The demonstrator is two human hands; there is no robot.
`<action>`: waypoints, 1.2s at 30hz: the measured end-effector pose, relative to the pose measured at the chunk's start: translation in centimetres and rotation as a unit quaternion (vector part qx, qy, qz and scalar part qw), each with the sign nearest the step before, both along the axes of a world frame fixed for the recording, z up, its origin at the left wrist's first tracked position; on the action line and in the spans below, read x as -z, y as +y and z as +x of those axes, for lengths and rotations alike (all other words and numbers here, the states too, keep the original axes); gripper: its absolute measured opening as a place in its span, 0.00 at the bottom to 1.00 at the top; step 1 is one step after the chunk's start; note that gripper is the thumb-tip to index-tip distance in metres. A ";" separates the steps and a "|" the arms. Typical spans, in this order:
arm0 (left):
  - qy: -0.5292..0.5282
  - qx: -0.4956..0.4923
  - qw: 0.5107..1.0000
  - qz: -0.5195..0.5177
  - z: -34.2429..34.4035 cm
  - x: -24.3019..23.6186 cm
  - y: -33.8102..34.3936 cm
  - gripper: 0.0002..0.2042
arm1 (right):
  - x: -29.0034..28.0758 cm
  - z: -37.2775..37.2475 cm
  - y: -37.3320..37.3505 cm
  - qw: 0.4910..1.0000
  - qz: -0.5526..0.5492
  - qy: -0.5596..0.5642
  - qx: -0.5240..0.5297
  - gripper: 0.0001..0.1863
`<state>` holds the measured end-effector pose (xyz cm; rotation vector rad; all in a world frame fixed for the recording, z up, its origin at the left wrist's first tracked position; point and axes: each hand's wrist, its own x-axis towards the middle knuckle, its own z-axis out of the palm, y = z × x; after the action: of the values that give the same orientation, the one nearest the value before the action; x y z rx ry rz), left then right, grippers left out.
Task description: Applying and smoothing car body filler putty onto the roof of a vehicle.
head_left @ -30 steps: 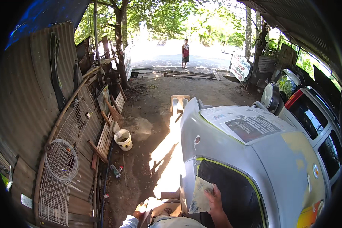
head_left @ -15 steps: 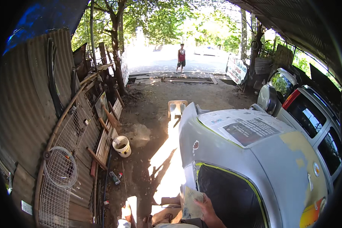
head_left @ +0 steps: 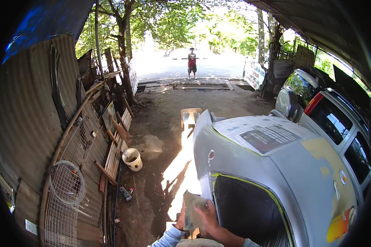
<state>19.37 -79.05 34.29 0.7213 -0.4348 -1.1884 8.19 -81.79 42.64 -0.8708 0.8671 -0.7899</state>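
Observation:
A flat, roughly rectangular grey-green sheet (head_left: 192, 210) is upright in front of me, its exact kind unclear. My left hand (head_left: 180, 219) grips its left edge, the fingers partly hidden behind it. Wrapped round its right side is my right hand (head_left: 208, 215). Close to my right is a car body (head_left: 243, 142) in dull grey, with pale yellow patches and a chipped spot near the front. Black film (head_left: 245, 206) edged with yellow-green tape covers its side window. Printed paper (head_left: 270, 138) lies over the windscreen.
On the dirt floor to the left stands a white bucket (head_left: 132, 159), near a slatted wooden bench (head_left: 113, 162). Wire mesh (head_left: 62, 222) leans against the corrugated wall. Ahead is a plastic stool (head_left: 190, 116). A person (head_left: 192, 64) stands by the road; another vehicle (head_left: 332, 119) is at right.
The sheet, earlier in my right hand beside the car, has moved up and left. My left hand has come across from the left and now holds it too.

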 end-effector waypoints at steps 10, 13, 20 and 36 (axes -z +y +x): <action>-0.124 0.026 0.991 -0.032 3.6 -6.8 -1.9 0.22 | -1.8 -0.5 1.3 0.986 -0.091 0.008 -0.139 0.19; -0.108 -0.083 0.989 0.063 0.8 -5.2 -0.5 0.22 | -2.8 1.1 -1.2 0.989 -0.132 -0.067 0.024 0.20; 0.071 -0.155 0.984 -0.044 7.2 -7.0 -0.5 0.12 | -3.7 -1.8 -6.1 0.983 -0.102 -0.111 0.108 0.16; -0.103 -0.186 0.977 0.031 3.2 -11.9 1.4 0.14 | -2.8 0.4 -5.4 0.960 -0.232 -0.012 0.159 0.17</action>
<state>22.61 -77.63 46.18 0.9391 -0.4134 -0.7801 8.56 -87.22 45.49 -1.1437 0.8226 -1.3175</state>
